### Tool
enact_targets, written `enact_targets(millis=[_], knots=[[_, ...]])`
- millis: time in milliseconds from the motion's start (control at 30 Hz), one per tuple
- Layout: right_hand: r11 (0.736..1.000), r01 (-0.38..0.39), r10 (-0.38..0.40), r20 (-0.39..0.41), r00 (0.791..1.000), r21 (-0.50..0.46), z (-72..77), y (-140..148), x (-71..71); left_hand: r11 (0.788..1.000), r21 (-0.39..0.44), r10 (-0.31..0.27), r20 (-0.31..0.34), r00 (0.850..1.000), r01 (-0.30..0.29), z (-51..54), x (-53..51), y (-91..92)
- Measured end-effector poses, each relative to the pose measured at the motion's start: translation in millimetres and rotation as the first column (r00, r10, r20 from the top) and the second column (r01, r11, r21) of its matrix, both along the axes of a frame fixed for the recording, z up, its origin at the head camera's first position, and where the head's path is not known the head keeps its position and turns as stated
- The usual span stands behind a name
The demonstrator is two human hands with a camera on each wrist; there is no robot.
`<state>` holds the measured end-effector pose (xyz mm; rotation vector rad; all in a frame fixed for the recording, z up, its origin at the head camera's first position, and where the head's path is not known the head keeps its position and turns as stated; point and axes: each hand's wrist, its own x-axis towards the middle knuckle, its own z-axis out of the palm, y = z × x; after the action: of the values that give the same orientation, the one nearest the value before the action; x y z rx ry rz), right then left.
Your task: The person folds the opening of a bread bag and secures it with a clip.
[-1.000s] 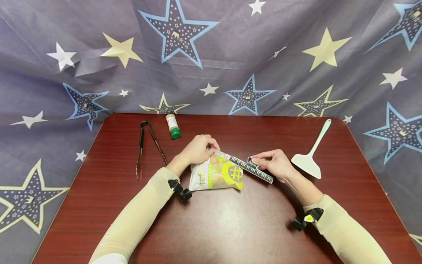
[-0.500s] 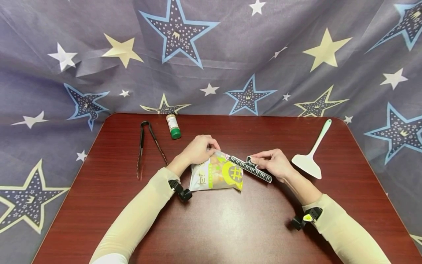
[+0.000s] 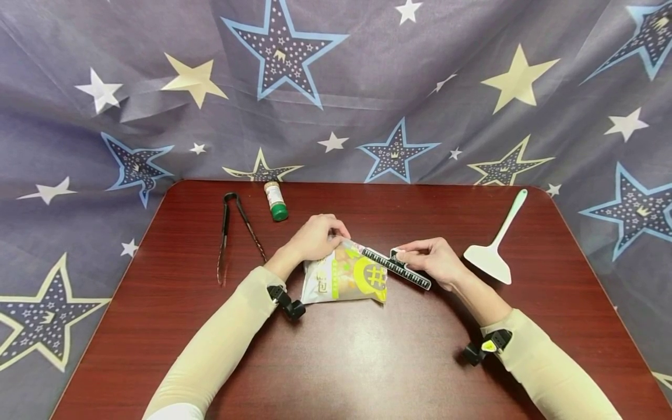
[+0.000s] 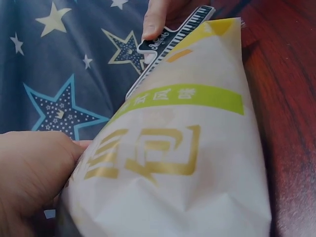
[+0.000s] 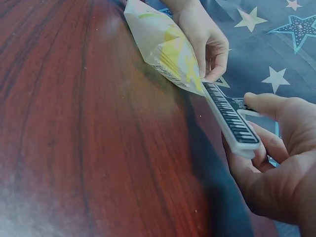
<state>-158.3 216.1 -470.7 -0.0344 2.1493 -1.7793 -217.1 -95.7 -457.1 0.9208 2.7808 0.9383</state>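
A white and yellow-green snack bag (image 3: 343,277) lies on the table, its top edge toward the back. The left hand (image 3: 317,238) pinches the bag's upper edge near its left part. In the right hand (image 3: 436,261) a long black-and-white clip with a piano-key pattern (image 3: 415,276) is pinched by its handle. The clip (image 5: 232,116) slants along the right part of the bag's top edge, one end close to the left fingers. In the left wrist view the clip (image 4: 190,29) lies against the far edge of the bag (image 4: 217,148).
Black-handled tongs (image 3: 226,227) lie at the left, with a green-capped shaker bottle (image 3: 276,201) behind the left hand. To the right of the right hand is a white spatula (image 3: 490,259) with a pale green handle. A star-patterned cloth (image 3: 336,93) hangs behind the table.
The right hand and the clip have moved slightly left along the bag's top edge. The left hand and the bag look unmoved.
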Motion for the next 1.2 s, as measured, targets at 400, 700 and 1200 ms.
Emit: enact_targets(millis=[400, 700, 1200], knots=[[0.997, 0.004, 0.001, -0.067, 0.998, 0.081, -1.9, 3, 3.2, 0.999, -0.020, 0.038, 0.057, 0.998, -0.037, 8.8, 8.3, -34.3], [0.986, 0.013, 0.006, -0.116, 0.993, 0.165, -0.9, 1, 5.4, 0.994, -0.061, -0.092, 0.034, 0.995, 0.094, 6.2, 30.3, -53.4], [0.992, 0.020, -0.015, -0.044, 0.999, 0.123, 1.6, 1, 5.2, 0.977, -0.161, -0.131, 0.079, 0.988, 0.142, 6.8, 43.1, -50.7]])
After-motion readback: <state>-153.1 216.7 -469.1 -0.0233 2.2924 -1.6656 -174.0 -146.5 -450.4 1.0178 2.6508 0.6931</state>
